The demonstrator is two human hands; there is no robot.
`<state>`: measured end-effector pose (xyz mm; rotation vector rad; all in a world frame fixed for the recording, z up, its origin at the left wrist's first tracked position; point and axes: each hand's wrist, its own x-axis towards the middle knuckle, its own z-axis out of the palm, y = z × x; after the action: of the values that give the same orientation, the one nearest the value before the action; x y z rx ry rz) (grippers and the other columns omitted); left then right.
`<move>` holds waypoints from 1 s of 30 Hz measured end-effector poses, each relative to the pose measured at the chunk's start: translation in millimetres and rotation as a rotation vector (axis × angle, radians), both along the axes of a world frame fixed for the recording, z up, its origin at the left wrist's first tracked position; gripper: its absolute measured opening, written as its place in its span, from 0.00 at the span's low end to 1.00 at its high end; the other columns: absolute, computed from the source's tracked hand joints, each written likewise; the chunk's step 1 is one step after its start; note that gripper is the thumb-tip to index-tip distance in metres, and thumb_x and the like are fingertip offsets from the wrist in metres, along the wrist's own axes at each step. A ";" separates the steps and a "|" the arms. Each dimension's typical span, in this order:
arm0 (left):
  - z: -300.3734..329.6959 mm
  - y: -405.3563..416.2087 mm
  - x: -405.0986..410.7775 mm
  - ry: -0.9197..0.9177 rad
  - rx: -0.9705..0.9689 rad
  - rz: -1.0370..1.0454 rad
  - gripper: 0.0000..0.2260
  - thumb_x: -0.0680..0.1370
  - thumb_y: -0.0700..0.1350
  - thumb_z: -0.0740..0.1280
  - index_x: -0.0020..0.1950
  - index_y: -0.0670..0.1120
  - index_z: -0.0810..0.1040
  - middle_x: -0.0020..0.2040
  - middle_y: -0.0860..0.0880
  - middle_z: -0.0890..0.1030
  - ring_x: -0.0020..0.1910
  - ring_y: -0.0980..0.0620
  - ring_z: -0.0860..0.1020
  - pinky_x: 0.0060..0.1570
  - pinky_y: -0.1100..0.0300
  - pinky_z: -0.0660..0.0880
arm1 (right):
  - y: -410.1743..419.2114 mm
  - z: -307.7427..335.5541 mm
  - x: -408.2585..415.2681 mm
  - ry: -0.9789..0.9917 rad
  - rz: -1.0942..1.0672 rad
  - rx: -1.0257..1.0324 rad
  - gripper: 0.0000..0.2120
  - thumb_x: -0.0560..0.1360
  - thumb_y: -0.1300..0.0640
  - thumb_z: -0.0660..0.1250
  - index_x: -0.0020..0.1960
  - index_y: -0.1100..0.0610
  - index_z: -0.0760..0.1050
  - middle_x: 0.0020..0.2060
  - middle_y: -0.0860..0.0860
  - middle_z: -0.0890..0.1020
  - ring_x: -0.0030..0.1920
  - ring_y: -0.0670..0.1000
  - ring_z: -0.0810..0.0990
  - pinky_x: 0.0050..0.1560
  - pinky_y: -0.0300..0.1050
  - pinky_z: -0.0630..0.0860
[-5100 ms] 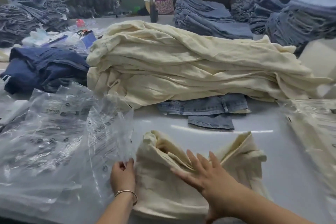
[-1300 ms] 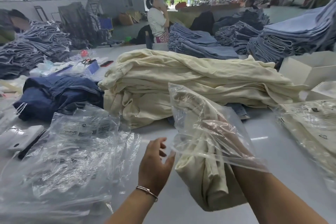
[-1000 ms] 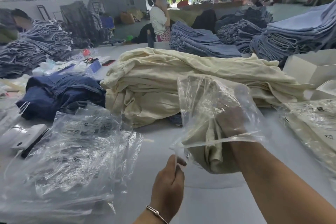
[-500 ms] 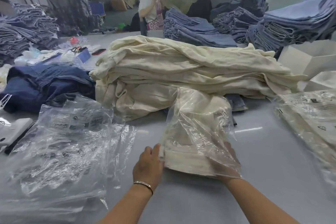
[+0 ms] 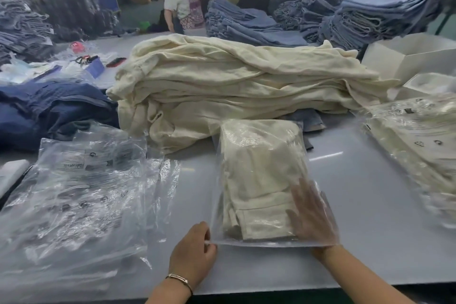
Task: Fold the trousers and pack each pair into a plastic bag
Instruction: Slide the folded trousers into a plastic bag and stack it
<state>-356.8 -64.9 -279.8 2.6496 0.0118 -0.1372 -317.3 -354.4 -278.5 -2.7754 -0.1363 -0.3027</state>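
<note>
Cream folded trousers [image 5: 259, 180] lie inside a clear plastic bag [image 5: 256, 131] flat on the grey table [image 5: 357, 205], lower centre of the frame. At the bag's near left corner, the left hand [image 5: 192, 252] pinches the plastic edge between thumb and curled fingers. Inside the bag's mouth, the right hand [image 5: 312, 217] lies with fingers spread straight against the trousers. A heap of cream trousers [image 5: 234, 86] fills the middle, empty bags [image 5: 81, 192] lie lower left, and packed bags [image 5: 417, 145] sit at the right edge.
</note>
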 end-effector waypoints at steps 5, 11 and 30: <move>4.9 3.1 -10.0 0.076 -0.403 0.032 0.10 0.70 0.57 0.65 0.37 0.52 0.69 0.30 0.52 0.75 0.27 0.58 0.70 0.32 0.62 0.68 | -15.6 -15.1 -15.3 0.287 -0.172 0.246 0.32 0.78 0.45 0.63 0.76 0.41 0.50 0.75 0.51 0.59 0.69 0.51 0.63 0.70 0.40 0.60; 8.1 1.0 3.0 0.178 -0.597 0.222 0.09 0.73 0.43 0.72 0.44 0.43 0.73 0.31 0.45 0.81 0.27 0.52 0.80 0.30 0.58 0.74 | 4.3 -13.6 -52.7 0.089 -0.013 -0.020 0.30 0.80 0.40 0.51 0.78 0.45 0.45 0.78 0.46 0.44 0.78 0.51 0.45 0.77 0.47 0.41; 16.6 34.0 -26.4 0.521 -0.997 0.405 0.03 0.76 0.35 0.68 0.45 0.35 0.80 0.29 0.44 0.76 0.24 0.54 0.74 0.22 0.65 0.71 | 204.9 12.1 -95.1 0.883 -0.472 1.587 0.09 0.72 0.56 0.74 0.48 0.60 0.78 0.32 0.52 0.83 0.25 0.45 0.75 0.25 0.35 0.68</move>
<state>-383.1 -30.9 -263.2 1.5242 0.5063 -0.5316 -412.5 -149.5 -266.4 -1.1100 0.6697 0.5223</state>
